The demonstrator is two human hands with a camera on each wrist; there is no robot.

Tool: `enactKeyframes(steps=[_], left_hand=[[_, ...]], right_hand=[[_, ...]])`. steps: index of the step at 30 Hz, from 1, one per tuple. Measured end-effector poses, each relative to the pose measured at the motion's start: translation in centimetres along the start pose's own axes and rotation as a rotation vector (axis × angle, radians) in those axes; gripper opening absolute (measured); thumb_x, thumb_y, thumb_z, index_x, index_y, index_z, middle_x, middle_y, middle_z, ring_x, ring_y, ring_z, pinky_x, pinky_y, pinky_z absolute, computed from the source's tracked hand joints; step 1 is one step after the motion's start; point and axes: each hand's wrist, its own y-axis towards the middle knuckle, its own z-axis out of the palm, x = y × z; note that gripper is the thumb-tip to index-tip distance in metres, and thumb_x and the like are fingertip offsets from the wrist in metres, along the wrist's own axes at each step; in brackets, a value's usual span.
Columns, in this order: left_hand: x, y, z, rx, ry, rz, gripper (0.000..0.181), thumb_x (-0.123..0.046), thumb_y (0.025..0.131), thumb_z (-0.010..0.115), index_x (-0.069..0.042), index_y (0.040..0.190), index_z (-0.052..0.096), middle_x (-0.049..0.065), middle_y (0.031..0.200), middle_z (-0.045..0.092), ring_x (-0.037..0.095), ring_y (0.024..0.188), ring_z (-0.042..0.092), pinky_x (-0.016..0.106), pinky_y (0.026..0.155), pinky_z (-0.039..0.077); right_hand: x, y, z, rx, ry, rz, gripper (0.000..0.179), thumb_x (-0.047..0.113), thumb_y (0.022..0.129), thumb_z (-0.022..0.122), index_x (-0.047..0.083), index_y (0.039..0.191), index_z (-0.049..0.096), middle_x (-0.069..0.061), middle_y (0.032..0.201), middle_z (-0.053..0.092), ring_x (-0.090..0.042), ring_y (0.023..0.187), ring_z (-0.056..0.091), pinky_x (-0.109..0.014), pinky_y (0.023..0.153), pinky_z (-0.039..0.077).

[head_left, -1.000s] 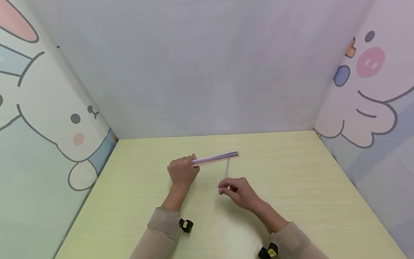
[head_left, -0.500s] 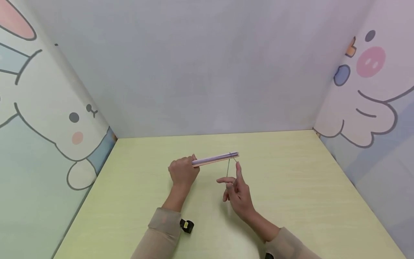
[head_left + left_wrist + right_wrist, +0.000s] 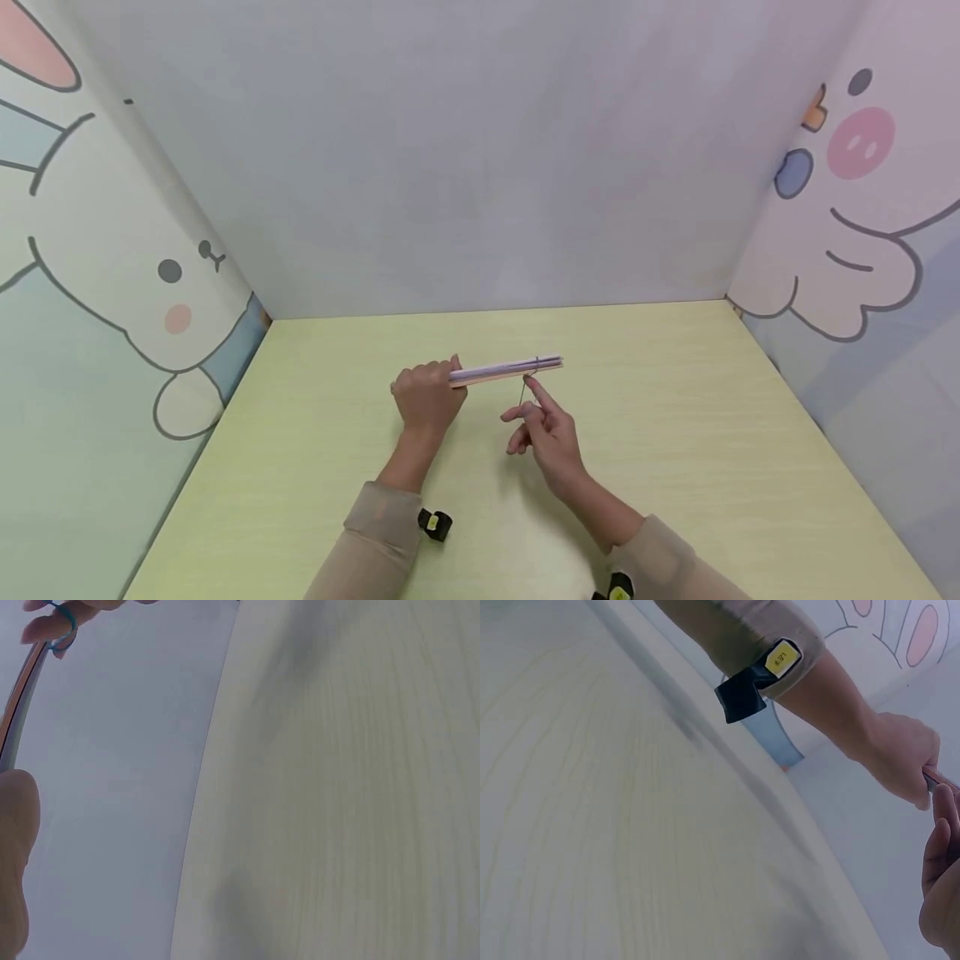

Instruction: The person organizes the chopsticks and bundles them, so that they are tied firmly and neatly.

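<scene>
left grip (image 3: 430,402) round a bundle of slim sticks (image 3: 495,372), right grip (image 3: 553,437) hooked in a rubber band (image 3: 537,364)

the left grip is curled tightly about one end of the bundle, which juts out to its right, raised above the tabletop (image 3: 712,433). lilac and peach-coloured sticks show. the rubber band crosses the bundle near its far end, just above the right grip, and stretches down to it. the right grip holds that loop with fingers apart, the index pointing up close under the bundle; in the left wrist view the band looks teal, looped about a finger. below each grip is a rolled beige sleeve (image 3: 378,525) with a black wrist mount (image 3: 434,524). beyond both grips rises a pale wall (image 3: 480,167); a cartoon rabbit (image 3: 127,267) lies far left, a cartoon pig (image 3: 862,192) far right.
</scene>
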Motion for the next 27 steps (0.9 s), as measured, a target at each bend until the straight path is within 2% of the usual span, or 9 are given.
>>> enactKeyframes(steps=[4,7,9,12,15,18,22,25,27], left_hand=[[0.2,0.1,-0.1,-0.027,-0.012,0.034,0.042,-0.018,0.081,0.072,-0.012,0.048,0.047,0.0,0.041,0.041,0.015,0.038,0.023,0.032,0.04,0.021],[0.4,0.0,0.0,-0.048,-0.032,0.076,0.041,-0.019,0.081,0.07,-0.012,0.048,0.047,0.0,0.041,0.04,0.015,0.039,0.023,0.032,0.04,0.023],[0.5,0.0,0.0,-0.055,-0.046,0.101,0.039,-0.019,0.081,0.07,-0.011,0.049,0.049,0.0,0.042,0.042,0.015,0.038,0.026,0.032,0.04,0.024],[0.7,0.0,0.0,-0.066,-0.067,0.134,0.037,-0.02,0.082,0.071,-0.011,0.051,0.053,0.0,0.043,0.047,0.016,0.037,0.033,0.032,0.04,0.027],[0.8,0.0,-0.1,-0.067,-0.083,0.15,0.035,-0.021,0.085,0.07,-0.011,0.053,0.057,0.0,0.045,0.052,0.016,0.037,0.039,0.033,0.04,0.032],[0.8,0.1,-0.2,-0.082,-0.104,0.165,0.037,-0.022,0.087,0.066,-0.011,0.053,0.056,0.0,0.047,0.054,0.017,0.037,0.043,0.033,0.041,0.035],[0.8,0.2,-0.4,-0.115,-0.132,0.214,0.041,-0.024,0.09,0.061,-0.012,0.052,0.05,-0.002,0.046,0.052,0.015,0.037,0.044,0.031,0.04,0.035],[0.7,0.2,-0.4,-0.141,-0.152,0.247,0.042,-0.024,0.089,0.062,-0.013,0.051,0.047,-0.002,0.046,0.05,0.015,0.038,0.043,0.03,0.04,0.034],[0.8,0.1,-0.4,-0.154,-0.161,0.255,0.041,-0.022,0.087,0.064,-0.013,0.051,0.046,-0.002,0.046,0.05,0.015,0.038,0.045,0.03,0.041,0.035]], right_hand=[[0.1,0.7,-0.7,-0.065,0.041,0.052,0.044,0.016,0.108,0.047,0.005,0.15,0.043,-0.004,0.097,0.073,-0.014,0.061,0.066,-0.023,0.058,0.051],[0.2,1.0,-1.3,-0.093,0.109,0.073,0.041,0.024,0.109,0.047,0.002,0.143,0.045,-0.002,0.1,0.071,-0.012,0.066,0.066,-0.021,0.06,0.05],[0.3,1.1,-1.5,-0.093,0.175,0.071,0.039,0.029,0.108,0.047,0.001,0.135,0.047,0.0,0.101,0.07,-0.01,0.07,0.066,-0.021,0.061,0.05],[0.5,1.2,-1.8,-0.076,0.283,0.041,0.032,0.029,0.108,0.047,0.003,0.127,0.051,0.0,0.1,0.07,-0.009,0.074,0.066,-0.02,0.062,0.051],[0.6,1.3,-2.1,-0.046,0.368,-0.005,0.028,0.025,0.109,0.047,0.008,0.128,0.057,-0.001,0.1,0.07,-0.01,0.079,0.068,-0.021,0.063,0.053],[0.8,1.4,-2.4,-0.002,0.407,-0.041,0.029,0.025,0.109,0.046,0.009,0.131,0.056,-0.002,0.099,0.07,-0.011,0.085,0.069,-0.022,0.067,0.054],[0.8,1.5,-2.9,0.033,0.349,-0.082,0.027,0.028,0.11,0.043,0.011,0.124,0.058,-0.004,0.093,0.07,-0.013,0.083,0.07,-0.025,0.068,0.056],[0.6,1.7,-3.3,0.054,0.214,-0.106,0.023,0.026,0.109,0.044,0.011,0.116,0.059,-0.005,0.086,0.069,-0.014,0.078,0.07,-0.026,0.067,0.056],[0.4,1.8,-3.6,0.079,0.123,-0.115,0.018,0.021,0.109,0.046,0.006,0.111,0.057,-0.005,0.083,0.067,-0.014,0.075,0.069,-0.027,0.066,0.056]])
